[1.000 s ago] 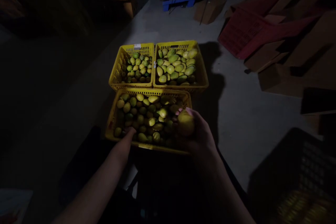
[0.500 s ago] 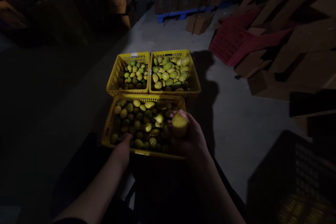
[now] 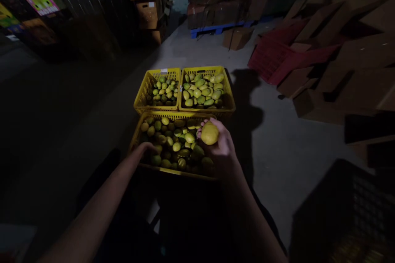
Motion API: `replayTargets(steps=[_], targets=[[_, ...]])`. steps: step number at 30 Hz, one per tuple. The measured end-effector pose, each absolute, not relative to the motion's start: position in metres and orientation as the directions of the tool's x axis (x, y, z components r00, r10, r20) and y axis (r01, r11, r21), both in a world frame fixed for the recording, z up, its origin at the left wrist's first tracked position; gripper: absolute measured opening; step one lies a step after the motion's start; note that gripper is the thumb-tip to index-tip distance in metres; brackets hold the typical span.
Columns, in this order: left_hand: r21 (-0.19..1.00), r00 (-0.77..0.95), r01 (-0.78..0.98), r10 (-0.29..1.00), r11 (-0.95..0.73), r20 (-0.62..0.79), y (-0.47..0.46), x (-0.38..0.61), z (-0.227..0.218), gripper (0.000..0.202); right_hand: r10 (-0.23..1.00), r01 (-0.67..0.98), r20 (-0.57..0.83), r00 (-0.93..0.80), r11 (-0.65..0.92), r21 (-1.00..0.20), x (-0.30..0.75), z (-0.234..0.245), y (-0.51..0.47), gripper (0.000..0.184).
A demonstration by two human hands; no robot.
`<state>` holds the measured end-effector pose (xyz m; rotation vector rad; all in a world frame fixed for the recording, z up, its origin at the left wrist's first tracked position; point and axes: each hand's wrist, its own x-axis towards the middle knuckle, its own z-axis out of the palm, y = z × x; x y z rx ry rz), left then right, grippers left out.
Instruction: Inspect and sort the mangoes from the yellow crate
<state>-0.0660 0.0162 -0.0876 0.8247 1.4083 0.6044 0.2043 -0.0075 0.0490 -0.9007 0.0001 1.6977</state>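
Observation:
My right hand is closed round a yellow lemon-like fruit, held just above the right side of the near yellow crate. Inside this crate lie many green and yellow fruits of the same sort. My left hand reaches down into the crate's left side; its fingers are lost in shadow among the fruit, so what they touch is hidden.
Behind stand two more yellow crates, the left one with smaller fruits and the right one with larger ones. A red crate and cardboard boxes are heaped at the right. A blue pallet bears stacked goods farther back.
My left hand has moved up and left, deeper over the near crate's left side. My right hand has risen slightly with the yellow fruit. The view has tilted up a little.

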Motion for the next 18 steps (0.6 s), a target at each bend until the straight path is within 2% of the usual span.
replayTargets(steps=[3,6,7,9,11,13,15,18], targets=[[0.770,0.118,0.179,0.763,0.613,-0.635,0.047,-0.071,-0.071,0.024,0.849,-0.836,-0.525,-0.065,-0.333,-0.436,0.203,0.049,-0.006,0.006],[0.822,0.150,0.149,0.809,0.549,-0.568,0.063,-0.075,-0.037,0.047,0.868,-0.840,-0.490,-0.084,-0.326,-0.433,0.197,0.046,-0.007,0.007],[0.851,0.172,0.082,0.834,0.518,-0.524,0.064,-0.075,-0.023,0.052,0.870,-0.840,-0.484,-0.093,-0.330,-0.431,0.195,0.045,-0.008,0.009],[0.868,0.232,-0.142,0.868,0.476,-0.438,0.058,-0.071,0.002,0.048,0.866,-0.830,-0.486,-0.116,-0.353,-0.432,0.189,0.043,-0.010,0.009],[0.795,0.299,-0.398,0.884,0.459,-0.360,0.045,-0.064,0.022,0.040,0.854,-0.808,-0.500,-0.143,-0.392,-0.439,0.185,0.040,-0.011,0.008],[0.694,0.321,-0.572,0.898,0.438,-0.302,0.032,-0.057,0.034,0.045,0.844,-0.787,-0.510,-0.167,-0.426,-0.446,0.181,0.036,-0.012,0.007],[0.628,0.264,-0.681,0.926,0.376,-0.269,0.021,-0.050,0.038,0.047,0.842,-0.778,-0.504,-0.194,-0.445,-0.443,0.178,0.033,-0.013,0.007],[0.580,0.166,-0.753,0.943,0.310,-0.288,0.011,-0.048,0.034,0.039,0.852,-0.785,-0.470,-0.231,-0.449,-0.428,0.175,0.030,-0.014,0.015]])
